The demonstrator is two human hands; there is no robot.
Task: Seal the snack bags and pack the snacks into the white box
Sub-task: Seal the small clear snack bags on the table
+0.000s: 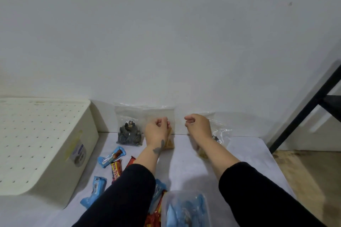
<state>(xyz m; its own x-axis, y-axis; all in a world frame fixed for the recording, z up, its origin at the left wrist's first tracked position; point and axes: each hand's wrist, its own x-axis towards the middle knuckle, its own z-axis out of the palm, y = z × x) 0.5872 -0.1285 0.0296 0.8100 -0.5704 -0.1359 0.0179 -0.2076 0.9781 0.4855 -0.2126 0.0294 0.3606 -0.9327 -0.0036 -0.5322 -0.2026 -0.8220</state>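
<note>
A clear bag of tan crackers (170, 142) leans against the wall at the back of the table. My left hand (156, 130) is in front of it, fingers curled and pinched on the bag's plastic. To its left stands a clear bag of dark round cookies (129, 134). My right hand (197, 125) is a loose fist a little to the right of the cracker bag, and nothing shows in it. Behind and under that wrist lies another clear snack bag (220, 133), mostly hidden. The white box (49, 153) sits at the left with its perforated lid on.
Blue wrapped snacks (111, 157) (94, 191) and a red wrapped bar (116, 170) lie between the box and my left arm. A clear tub of blue packs (185, 208) is at the near edge. A black metal frame (304, 116) stands at the right, past the table's edge.
</note>
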